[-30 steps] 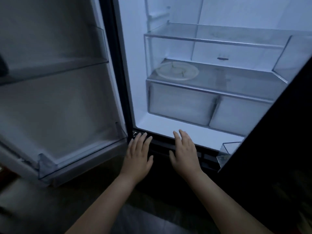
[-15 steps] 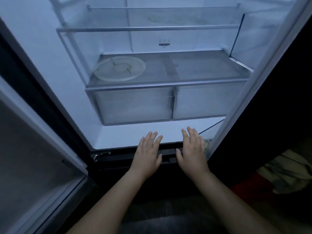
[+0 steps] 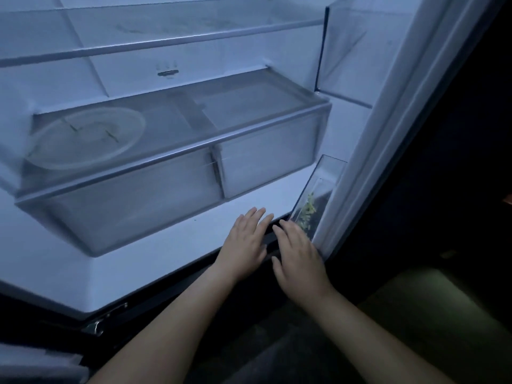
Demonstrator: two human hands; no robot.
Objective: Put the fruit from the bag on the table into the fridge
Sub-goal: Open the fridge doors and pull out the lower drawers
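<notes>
Fingers [image 3: 256,217] on both hands lie straight and close together, holding nothing: left hand [image 3: 245,245] flat over the front lip of the fridge [image 3: 171,261], right hand [image 3: 300,259] just beside it, near the door bin [image 3: 318,189]. No fruit or bag shows anywhere, so I judge I'm only at the fridge-opened stage. I'd choose a spot now: the shelf [image 3: 249,106] space right of the plate [image 3: 86,139] would suit, and the two frosted drawers [image 3: 138,200] beneath sit closed. Then I'd fetch the bag. The fridge is pale inside, lit bluish, its right door [image 3: 407,106] swung open.
</notes>
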